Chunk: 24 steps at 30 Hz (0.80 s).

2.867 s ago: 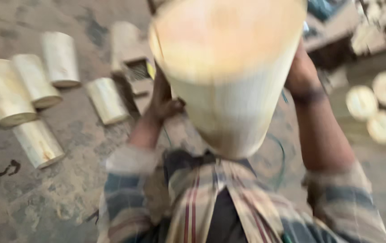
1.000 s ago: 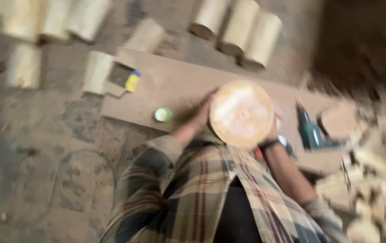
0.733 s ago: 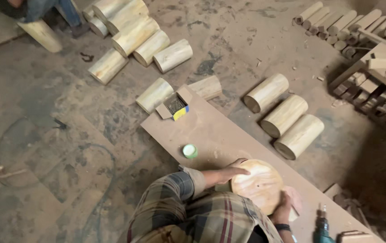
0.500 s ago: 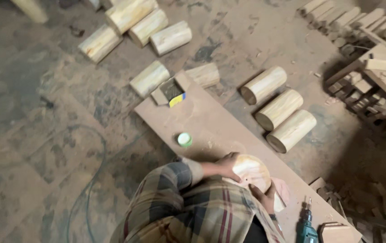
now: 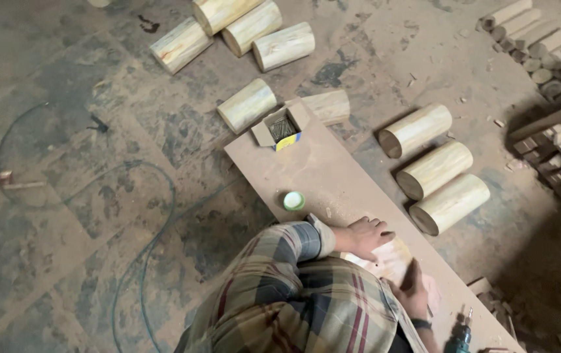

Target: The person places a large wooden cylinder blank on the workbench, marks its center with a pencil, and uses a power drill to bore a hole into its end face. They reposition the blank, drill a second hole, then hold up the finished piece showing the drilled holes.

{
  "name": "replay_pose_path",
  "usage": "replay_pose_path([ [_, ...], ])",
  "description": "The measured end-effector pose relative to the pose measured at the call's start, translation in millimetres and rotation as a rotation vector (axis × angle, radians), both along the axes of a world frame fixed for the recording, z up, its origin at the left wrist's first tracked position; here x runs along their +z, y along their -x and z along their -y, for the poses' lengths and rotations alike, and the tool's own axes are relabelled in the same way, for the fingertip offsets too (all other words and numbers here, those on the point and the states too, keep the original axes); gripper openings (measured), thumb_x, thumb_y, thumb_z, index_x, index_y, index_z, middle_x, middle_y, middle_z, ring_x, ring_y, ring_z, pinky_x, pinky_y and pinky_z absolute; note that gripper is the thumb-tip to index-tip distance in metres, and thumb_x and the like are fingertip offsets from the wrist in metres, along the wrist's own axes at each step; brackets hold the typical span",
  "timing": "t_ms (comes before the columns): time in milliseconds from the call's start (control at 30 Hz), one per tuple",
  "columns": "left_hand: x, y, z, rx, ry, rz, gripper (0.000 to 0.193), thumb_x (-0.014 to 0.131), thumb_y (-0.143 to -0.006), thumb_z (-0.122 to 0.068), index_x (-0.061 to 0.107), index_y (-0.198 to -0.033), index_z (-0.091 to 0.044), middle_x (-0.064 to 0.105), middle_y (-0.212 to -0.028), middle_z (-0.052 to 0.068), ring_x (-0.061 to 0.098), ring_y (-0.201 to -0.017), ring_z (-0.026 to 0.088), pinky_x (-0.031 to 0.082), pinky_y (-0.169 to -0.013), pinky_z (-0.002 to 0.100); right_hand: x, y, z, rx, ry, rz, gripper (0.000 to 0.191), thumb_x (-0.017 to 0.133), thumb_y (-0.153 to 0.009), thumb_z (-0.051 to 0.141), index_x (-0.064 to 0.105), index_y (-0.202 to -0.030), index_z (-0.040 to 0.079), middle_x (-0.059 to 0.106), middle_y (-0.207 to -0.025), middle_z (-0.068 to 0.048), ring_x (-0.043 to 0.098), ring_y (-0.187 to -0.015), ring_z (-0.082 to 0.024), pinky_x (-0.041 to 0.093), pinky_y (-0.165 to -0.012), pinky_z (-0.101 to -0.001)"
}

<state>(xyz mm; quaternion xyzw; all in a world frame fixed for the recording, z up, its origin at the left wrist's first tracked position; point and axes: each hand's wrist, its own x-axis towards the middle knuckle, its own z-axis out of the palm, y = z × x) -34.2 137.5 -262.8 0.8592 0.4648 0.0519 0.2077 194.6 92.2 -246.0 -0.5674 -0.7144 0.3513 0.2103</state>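
Note:
A pale round wooden log (image 5: 391, 258) lies low on a long brown board (image 5: 332, 170) set on the floor. My left hand (image 5: 365, 235) rests on the log's top with its fingers spread over the wood. Gripping the log's near side is my right hand (image 5: 414, 294), which has a dark band at the wrist. My plaid-sleeved arms and body hide most of the log.
On the board sit an open cardboard box of small metal pieces (image 5: 280, 129) and a green lid (image 5: 294, 201). Three logs (image 5: 434, 168) lie right of the board, more logs (image 5: 254, 26) lie farther off. A drill (image 5: 457, 340), a floor cable (image 5: 143, 261) and stacked wood pieces (image 5: 555, 144) are nearby.
The log was held up close to the camera in both hands and has come down onto the board. The view has shifted, so the board and logs now appear farther off.

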Motion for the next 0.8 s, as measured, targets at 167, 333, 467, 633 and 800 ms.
replay_pose_path([
  [167, 4, 8, 8, -0.053, -0.078, -0.046, 0.097, 0.082, -0.067, -0.053, 0.045, -0.146, -0.010, 0.034, -0.154, 0.026, 0.038, -0.138, 0.044, 0.042, -0.104, 0.056, 4, 5, -22, -0.012, -0.052, 0.216, 0.089, 0.085, -0.070, 0.036, 0.050, -0.149, 0.011, 0.049, -0.157, -0.021, 0.057, -0.133, -0.039, 0.050, -0.107, -0.0451],
  [333, -19, 21, 8, -0.120, -0.052, 0.047, 0.086, 0.081, -0.069, -0.045, 0.053, -0.143, -0.011, 0.032, -0.160, 0.023, 0.034, -0.145, 0.048, 0.041, -0.109, 0.056, -5, 43, 6, -0.241, -0.273, 0.296, 0.113, 0.087, -0.065, 0.053, 0.041, -0.154, 0.000, 0.029, -0.160, -0.034, 0.039, -0.142, -0.053, 0.040, -0.111, -0.0544],
  [467, -39, 38, 6, -0.174, 0.039, 0.034, 0.077, 0.079, -0.075, -0.048, 0.058, -0.138, -0.010, 0.033, -0.163, 0.017, 0.029, -0.150, 0.048, 0.035, -0.116, 0.058, -3, 68, 18, -0.455, -0.180, 0.360, 0.120, 0.085, -0.062, 0.064, 0.040, -0.154, 0.003, 0.028, -0.163, -0.034, 0.036, -0.145, -0.052, 0.037, -0.113, -0.0566],
  [633, -44, 52, 9, -0.221, 0.063, 0.109, 0.080, 0.075, -0.080, -0.052, 0.055, -0.143, -0.008, 0.036, -0.164, 0.013, 0.029, -0.153, 0.043, 0.034, -0.121, 0.051, 0, 76, 4, -0.504, -0.100, 0.470, 0.115, 0.080, -0.075, 0.067, 0.037, -0.156, -0.001, 0.033, -0.163, -0.031, 0.038, -0.143, -0.050, 0.032, -0.114, -0.0616],
  [800, -45, 60, 16, -0.258, 0.009, 0.104, 0.065, 0.063, -0.091, -0.048, 0.055, -0.147, -0.015, 0.032, -0.168, 0.008, 0.027, -0.156, 0.040, 0.029, -0.123, 0.053, -1, 80, -2, -0.549, -0.022, 0.363, 0.103, 0.070, -0.080, 0.069, 0.044, -0.150, -0.002, 0.047, -0.151, -0.027, 0.045, -0.143, -0.045, 0.036, -0.119, -0.0617],
])
